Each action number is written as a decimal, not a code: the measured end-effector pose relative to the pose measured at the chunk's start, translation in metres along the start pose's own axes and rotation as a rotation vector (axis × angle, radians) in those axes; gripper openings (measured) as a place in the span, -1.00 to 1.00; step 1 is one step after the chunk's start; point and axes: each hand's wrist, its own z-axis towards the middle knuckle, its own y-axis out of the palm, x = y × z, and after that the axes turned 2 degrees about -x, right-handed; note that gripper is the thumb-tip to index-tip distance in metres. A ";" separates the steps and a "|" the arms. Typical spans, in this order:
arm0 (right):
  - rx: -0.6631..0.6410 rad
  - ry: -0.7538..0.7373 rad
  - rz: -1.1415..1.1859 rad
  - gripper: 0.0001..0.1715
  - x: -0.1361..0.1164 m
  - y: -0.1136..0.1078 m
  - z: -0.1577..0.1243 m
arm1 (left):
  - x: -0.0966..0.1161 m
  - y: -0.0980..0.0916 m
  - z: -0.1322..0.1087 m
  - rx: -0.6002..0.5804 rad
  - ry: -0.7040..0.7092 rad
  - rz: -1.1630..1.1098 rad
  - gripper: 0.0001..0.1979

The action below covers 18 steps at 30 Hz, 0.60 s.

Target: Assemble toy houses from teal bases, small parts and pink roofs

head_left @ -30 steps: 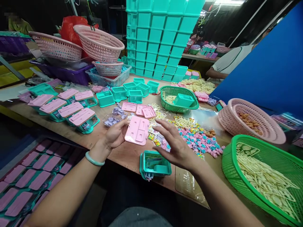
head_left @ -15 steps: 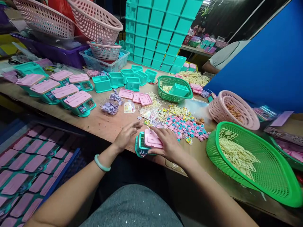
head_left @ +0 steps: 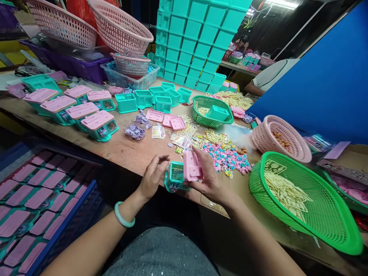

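Observation:
A teal box (head_left: pixel 176 172) stands at the table's front edge, its top uncovered, with some contents dimly visible inside. My right hand (head_left: pixel 207 174) grips a pink lid (head_left: pixel 192 165), tilted up beside the box's right side. Just left of the box is my left hand (head_left: pixel 153 174), its fingers curled with the thumb near the index finger; whether anything small is between them is hidden. Beyond my right hand lies a pile of pink and blue small pieces (head_left: pixel 230 157). Flat pink lids (head_left: pixel 155 115) rest farther back, near a clear tray of purple pieces (head_left: pixel 135 132).
Lidded boxes (head_left: pixel 99 122) stand at the left, above a blue crate (head_left: pixel 71 214) of more boxes. Empty teal boxes (head_left: pixel 126 102) and a tall teal stack (head_left: pixel 192 42) are behind. Green (head_left: pixel 304 199) and pink baskets (head_left: pixel 258 134) stand at the right. A person's sleeve (head_left: pixel 273 74) shows beyond.
My right hand has lifted and tilted the pink lid off the box top, toward the right. The fingers of my left hand have curled in. The view has shifted slightly.

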 end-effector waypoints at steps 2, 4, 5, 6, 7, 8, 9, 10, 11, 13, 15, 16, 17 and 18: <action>-0.061 -0.101 0.045 0.00 -0.011 -0.012 0.011 | 0.026 0.005 0.004 -0.209 -0.116 -0.207 -0.47; -0.133 -0.181 0.055 0.00 -0.019 -0.020 0.024 | 0.046 0.012 0.013 -0.367 -0.168 -0.393 -0.50; -0.152 -0.185 0.055 0.03 -0.022 -0.024 0.029 | 0.054 0.016 0.017 -0.400 -0.154 -0.455 -0.54; -0.163 -0.168 0.060 0.09 -0.024 -0.026 0.033 | 0.060 0.020 0.022 -0.401 -0.125 -0.496 -0.57; -0.171 -0.143 0.075 0.15 -0.025 -0.028 0.036 | 0.063 0.024 0.025 -0.380 -0.093 -0.520 -0.59; -0.182 -0.117 0.109 0.22 -0.025 -0.029 0.037 | 0.066 0.029 0.027 -0.330 -0.059 -0.529 -0.59; -0.194 -0.093 0.161 0.28 -0.026 -0.028 0.037 | 0.067 0.034 0.029 -0.248 -0.014 -0.526 -0.58; -0.202 -0.070 0.223 0.31 -0.026 -0.027 0.036 | 0.067 0.041 0.029 -0.146 0.042 -0.510 -0.58; -0.203 -0.042 0.282 0.30 -0.027 -0.025 0.035 | 0.066 0.047 0.028 -0.044 0.102 -0.484 -0.60; -0.165 0.046 0.360 0.21 -0.028 -0.021 0.033 | 0.064 0.060 0.026 0.077 0.199 -0.449 -0.66; -0.114 0.152 0.370 0.12 -0.024 -0.018 0.028 | 0.062 0.068 0.023 0.019 0.205 -0.487 -0.64; -0.095 0.194 0.350 0.10 -0.020 -0.018 0.025 | 0.060 0.067 0.023 -0.056 0.177 -0.515 -0.57; -0.085 0.222 0.309 0.11 -0.014 -0.019 0.020 | 0.057 0.063 0.022 -0.134 0.146 -0.525 -0.49; -0.094 0.233 0.247 0.12 -0.007 -0.020 0.014 | 0.053 0.056 0.022 -0.192 0.120 -0.500 -0.45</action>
